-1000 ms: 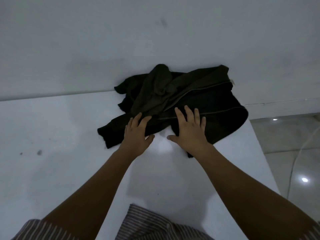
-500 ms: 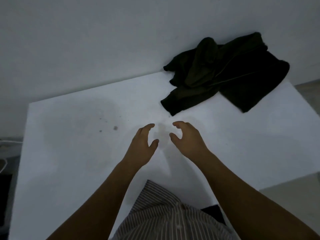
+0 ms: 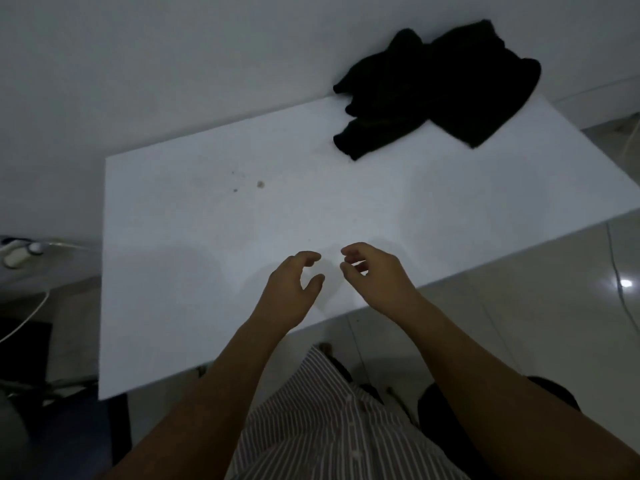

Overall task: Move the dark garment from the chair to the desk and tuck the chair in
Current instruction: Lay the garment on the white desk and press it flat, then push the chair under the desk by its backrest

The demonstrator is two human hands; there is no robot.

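One dark garment [image 3: 440,88] on desk [image 3: 207,271]; two empty hands.

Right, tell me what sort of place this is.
Probably a plain room at home or a small office. A bare white desk stands against a white wall, a dark garment lies on its far corner, and cables trail over a glossy tiled floor.

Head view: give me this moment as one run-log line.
dark garment: on desk, far right corner | left hand: empty | right hand: empty | chair: not visible
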